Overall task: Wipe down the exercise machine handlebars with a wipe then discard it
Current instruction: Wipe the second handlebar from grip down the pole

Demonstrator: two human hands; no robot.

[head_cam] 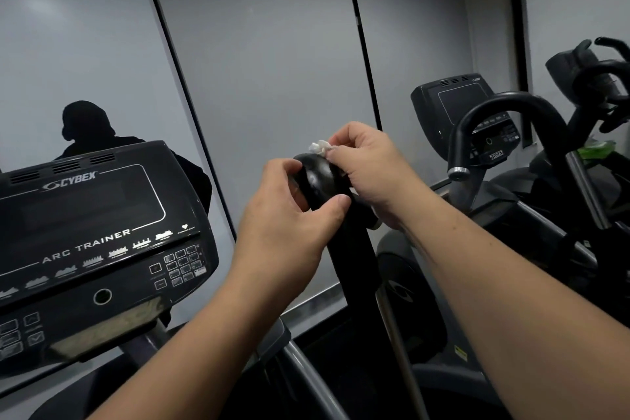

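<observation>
Two bare forearms reach up from the bottom of the frame to a black handlebar (322,181) at centre. The left hand (289,215) curls round its rounded top, thumb across the front. The right hand (366,164) pinches a crumpled white wipe (319,148) against the top of the grip. At lower left sits the Cybex console (95,235). Behind, grey wall panels (272,44) with dark seams; another machine (494,133) at right.
</observation>
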